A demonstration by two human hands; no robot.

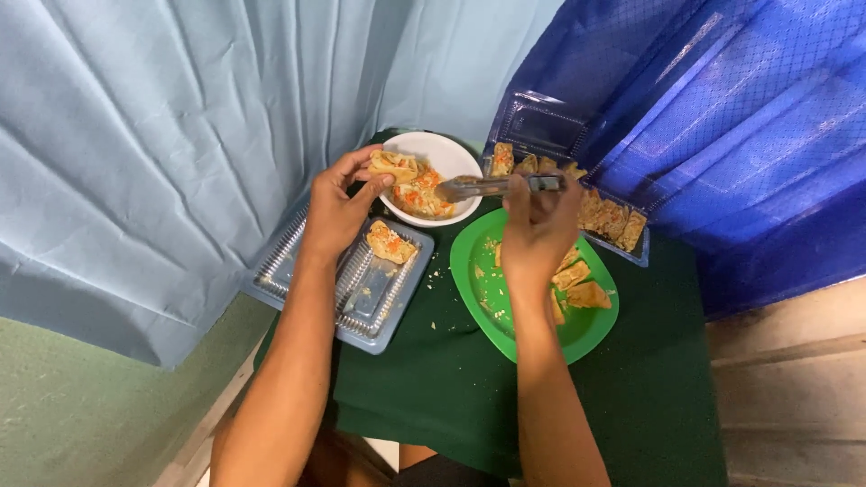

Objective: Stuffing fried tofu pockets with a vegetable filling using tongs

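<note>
Green cloth covers the small counter (469,388) where a person works with both bare hands over a spread of fried pastry pieces. The left hand (338,212) pinches one folded pastry piece (393,165) between thumb and fingertips, its grip narrow and closed on the food, holding it just above the rim of a white bowl (451,153) that already contains several orange-flecked pieces. The right hand (539,230) is wrapped around the handle end of metal tongs (492,187), its grip closed on them; the tongs point left, their tips reaching over the bowl's right side. Whether the tips carry anything cannot be told.

Below the right hand sits a round green plate (478,280) with a few cut pastry pieces (582,287) and scattered crumbs. Left of the plate lies a clear plastic tray (361,307) holding a single piece (390,242) at its upper corner. Behind the plate, a second clear plastic container (541,126) with its lid open holds a row of browned pieces (612,218). Pale blue fabric (162,162) hangs on the left, deep blue fabric (722,135) on the right.
</note>
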